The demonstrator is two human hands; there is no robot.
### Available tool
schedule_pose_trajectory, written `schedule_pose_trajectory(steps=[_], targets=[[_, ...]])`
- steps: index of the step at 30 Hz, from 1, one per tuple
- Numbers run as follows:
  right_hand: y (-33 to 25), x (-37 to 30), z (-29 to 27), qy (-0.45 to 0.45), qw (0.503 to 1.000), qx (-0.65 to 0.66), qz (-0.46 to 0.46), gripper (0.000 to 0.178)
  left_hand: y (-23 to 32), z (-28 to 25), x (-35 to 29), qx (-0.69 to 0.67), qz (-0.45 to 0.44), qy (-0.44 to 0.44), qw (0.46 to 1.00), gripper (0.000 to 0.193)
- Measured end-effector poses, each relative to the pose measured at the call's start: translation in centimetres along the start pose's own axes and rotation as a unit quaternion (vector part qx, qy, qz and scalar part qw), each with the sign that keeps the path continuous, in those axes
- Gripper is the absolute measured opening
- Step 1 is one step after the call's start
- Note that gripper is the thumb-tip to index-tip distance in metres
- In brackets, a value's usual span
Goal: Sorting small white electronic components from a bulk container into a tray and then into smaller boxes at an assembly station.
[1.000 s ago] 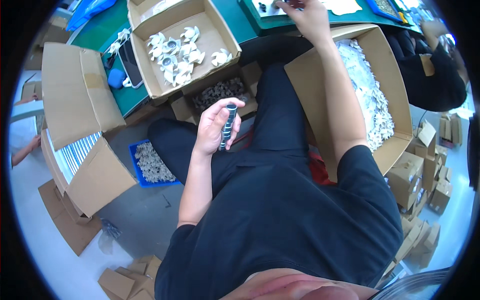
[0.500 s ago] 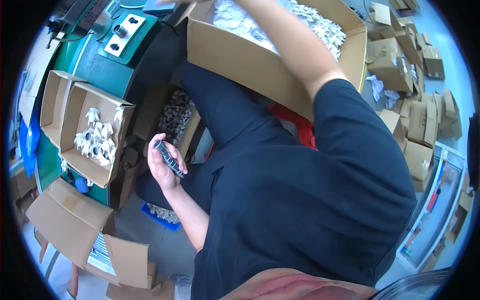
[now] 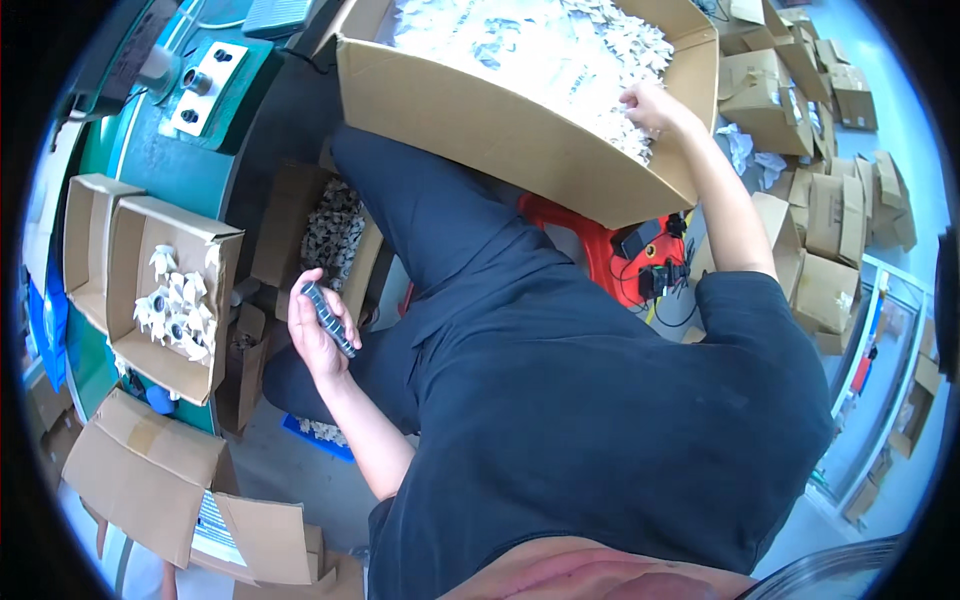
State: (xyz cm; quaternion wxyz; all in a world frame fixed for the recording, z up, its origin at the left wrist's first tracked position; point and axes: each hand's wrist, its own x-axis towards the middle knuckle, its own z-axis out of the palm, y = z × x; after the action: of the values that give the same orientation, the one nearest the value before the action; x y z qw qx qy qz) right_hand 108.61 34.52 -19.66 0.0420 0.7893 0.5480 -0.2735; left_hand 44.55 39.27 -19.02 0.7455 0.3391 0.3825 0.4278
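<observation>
My left hand (image 3: 312, 338) is closed around a short stack of dark rings (image 3: 326, 316), held slanted above my leg. My right hand (image 3: 652, 108) reaches into the right end of a large cardboard box (image 3: 480, 130). Its fingers are curled down at the pale, pointed parts (image 3: 640, 50) heaped in there; what they grip, if anything, is hidden. A clear plastic bag (image 3: 470, 40) covers part of the heap. To the left, a shallow cardboard tray (image 3: 135, 260) holds several similar white parts (image 3: 185, 300), some with a dark ring in them.
A machine (image 3: 120, 50) stands on the green bench at upper left, beside a white plate fixture (image 3: 208, 88). Under the large box is a red stool (image 3: 600, 255) with black devices and cables. An open carton (image 3: 150, 450) sits lower left; stacked cartons (image 3: 840, 210) line the right.
My right hand has come from the upper edge, across the large box, down to the parts at its right end. My left hand still holds the ring stack. The view has shifted slightly.
</observation>
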Motion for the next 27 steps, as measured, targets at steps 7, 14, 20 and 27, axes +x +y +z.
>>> schedule_pose_trajectory(steps=[7, 14, 20, 27], targets=[[-2.9, -2.0, -2.1, -0.092, 0.988, -0.116, 0.039, 0.021, 1.4, -0.4, -0.8, 0.004, 0.007, 0.013, 1.000, 0.043], [-1.9, -3.3, 0.7, 0.016, 0.972, -0.230, -0.044, 0.022, 0.5, -3.6, -3.0, -0.018, 0.014, 0.025, 0.999, 0.045], [-10.2, -5.3, -3.0, 0.122, 0.988, -0.084, -0.049, 0.023, 2.0, -6.8, -5.0, -0.045, 0.011, 0.033, 0.998, 0.042], [-37.6, 0.0, -7.5, 0.342, 0.860, 0.190, -0.329, 0.035, 3.6, -7.7, -7.3, -0.032, 0.024, 0.040, 0.998, 0.045]])
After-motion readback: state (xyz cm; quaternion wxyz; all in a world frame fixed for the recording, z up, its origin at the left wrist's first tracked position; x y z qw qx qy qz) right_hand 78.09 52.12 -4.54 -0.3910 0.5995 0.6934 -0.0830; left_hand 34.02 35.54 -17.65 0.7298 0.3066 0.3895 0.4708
